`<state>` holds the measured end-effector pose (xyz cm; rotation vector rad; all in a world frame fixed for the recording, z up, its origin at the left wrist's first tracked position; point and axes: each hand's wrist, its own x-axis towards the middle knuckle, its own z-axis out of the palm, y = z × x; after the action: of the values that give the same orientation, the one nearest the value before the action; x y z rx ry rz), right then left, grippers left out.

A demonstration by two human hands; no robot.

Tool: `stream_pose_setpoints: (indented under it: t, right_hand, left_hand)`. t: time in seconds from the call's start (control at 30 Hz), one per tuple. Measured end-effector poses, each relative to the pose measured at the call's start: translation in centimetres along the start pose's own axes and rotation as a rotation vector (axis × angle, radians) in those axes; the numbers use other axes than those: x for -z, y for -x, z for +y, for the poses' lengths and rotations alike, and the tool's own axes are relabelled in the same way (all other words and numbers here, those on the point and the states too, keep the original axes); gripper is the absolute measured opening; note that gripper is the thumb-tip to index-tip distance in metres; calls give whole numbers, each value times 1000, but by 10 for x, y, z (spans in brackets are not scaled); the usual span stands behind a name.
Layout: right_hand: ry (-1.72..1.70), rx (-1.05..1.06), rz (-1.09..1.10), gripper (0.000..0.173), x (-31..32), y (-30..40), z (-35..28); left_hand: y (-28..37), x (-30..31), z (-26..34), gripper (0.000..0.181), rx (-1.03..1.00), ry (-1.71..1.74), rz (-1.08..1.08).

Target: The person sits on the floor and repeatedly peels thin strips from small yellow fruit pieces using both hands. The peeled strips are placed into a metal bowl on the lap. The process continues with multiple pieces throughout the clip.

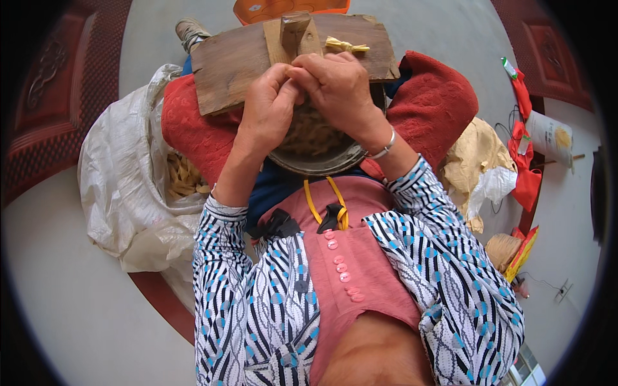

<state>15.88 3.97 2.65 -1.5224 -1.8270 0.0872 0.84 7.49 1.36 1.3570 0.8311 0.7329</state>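
Observation:
My left hand point(269, 108) and my right hand point(338, 94) meet at the fingertips over the near edge of a worn wooden board point(231, 62). Fingers and thumbs are pinched together; whatever may be between them is too small to make out. On the board stands a wooden block point(295, 34) with a notch. A knotted bundle of pale yellow strips point(346, 46) lies on the board to the right of it. Beneath my hands is a round metal basin point(314, 166) holding brownish pieces, partly hidden by my wrists.
At left a white woven sack point(120, 144) stands beside my leg, with dry tan pieces point(183, 178) inside. An orange container point(289, 9) is beyond the board. To the right lie crumpled brown paper point(470, 159), red cloth point(526, 173) and a roll of twine point(502, 251).

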Motion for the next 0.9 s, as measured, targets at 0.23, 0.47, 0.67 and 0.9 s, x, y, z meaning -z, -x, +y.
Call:
stream_pose_setpoints:
  t: [0.23, 0.47, 0.67, 0.9]
  right_hand:
    - [-170, -254, -239, 29, 6, 10, 8]
    - [-1510, -770, -717, 16, 36, 33, -54]
    - [-1000, -555, -74, 21, 1, 28, -10]
    - [-165, -126, -16, 8, 2, 24, -15]
  left_hand:
    - [14, 13, 20, 25, -221, -1063, 83]
    - [20, 25, -20, 32, 38, 56, -151]
    - [43, -17, 11, 28, 65, 345, -62]
    - [35, 3, -13, 23, 273, 585, -208]
